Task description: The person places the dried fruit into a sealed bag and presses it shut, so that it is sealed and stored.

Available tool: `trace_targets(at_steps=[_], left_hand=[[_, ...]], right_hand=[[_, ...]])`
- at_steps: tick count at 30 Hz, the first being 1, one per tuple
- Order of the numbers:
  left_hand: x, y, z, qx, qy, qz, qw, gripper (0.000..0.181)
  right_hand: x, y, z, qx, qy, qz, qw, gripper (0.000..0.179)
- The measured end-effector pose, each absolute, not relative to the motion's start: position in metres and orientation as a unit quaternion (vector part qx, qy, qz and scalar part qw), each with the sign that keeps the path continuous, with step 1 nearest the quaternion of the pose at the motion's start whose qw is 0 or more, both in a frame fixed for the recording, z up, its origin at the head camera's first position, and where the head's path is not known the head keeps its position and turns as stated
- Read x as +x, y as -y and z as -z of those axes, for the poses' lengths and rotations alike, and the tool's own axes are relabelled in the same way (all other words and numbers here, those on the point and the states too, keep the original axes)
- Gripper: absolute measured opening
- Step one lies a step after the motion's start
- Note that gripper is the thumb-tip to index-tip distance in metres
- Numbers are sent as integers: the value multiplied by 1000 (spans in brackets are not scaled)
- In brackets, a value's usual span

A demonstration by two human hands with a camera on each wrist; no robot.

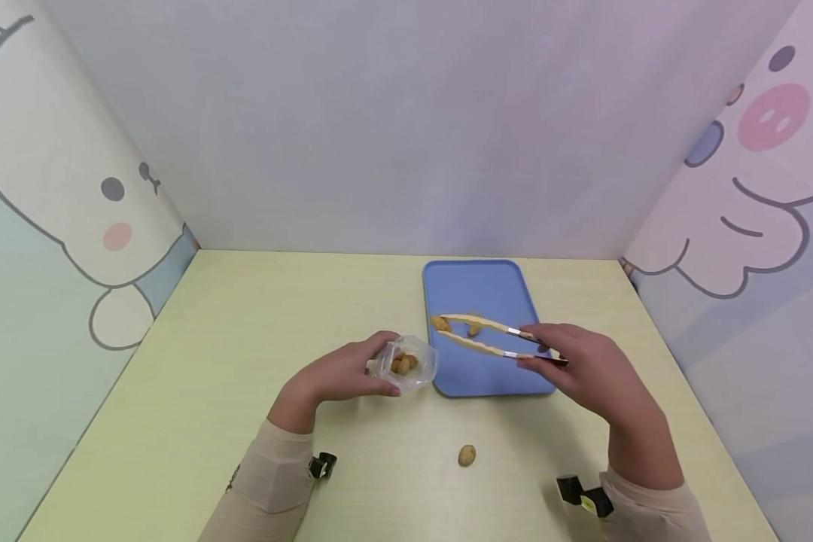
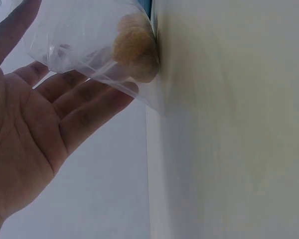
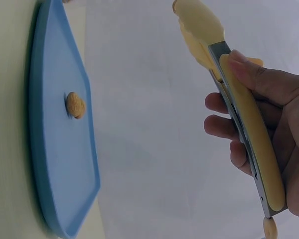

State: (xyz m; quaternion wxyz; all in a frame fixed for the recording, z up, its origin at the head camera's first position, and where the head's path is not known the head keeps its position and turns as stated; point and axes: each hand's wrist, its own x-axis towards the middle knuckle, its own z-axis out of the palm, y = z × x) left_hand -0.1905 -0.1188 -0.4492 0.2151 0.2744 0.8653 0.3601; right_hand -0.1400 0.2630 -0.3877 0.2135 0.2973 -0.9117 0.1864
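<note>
Left of tray (image 1: 477, 286), fingers of left hand (image 1: 342, 373) pinch clear bag (image 1: 425, 376), likely steadying its mouth; fingers of right hand (image 1: 591, 369) squeeze tongs (image 1: 470, 344) over tray, presumably clamping nut (image 1: 439, 324).

My sleeves (image 1: 264, 482) are beige, my tongs (image 3: 251, 124) cream and silver, the nuts (image 1: 467, 455) tan, the bag (image 1: 426, 363) clear, the tray (image 1: 477, 286) blue, the table (image 1: 312, 293) pale yellow, the side walls (image 1: 13, 301) printed with white cartoon animals (image 1: 41, 135).

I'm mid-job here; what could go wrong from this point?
The nut at the tips of the tongs could slip out and roll. The clear plastic bag in the left hand might tip, spilling the bagged nuts. The loose nut on the table could get knocked away.
</note>
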Motion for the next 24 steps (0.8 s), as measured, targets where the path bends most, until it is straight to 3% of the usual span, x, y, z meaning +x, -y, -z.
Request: trace_targets(at_steps=[24], left_hand=[[-192, 120, 452, 278, -863, -362, 216, 75]], right_hand=[[-136, -240, 391, 348, 906, -183, 158, 45]])
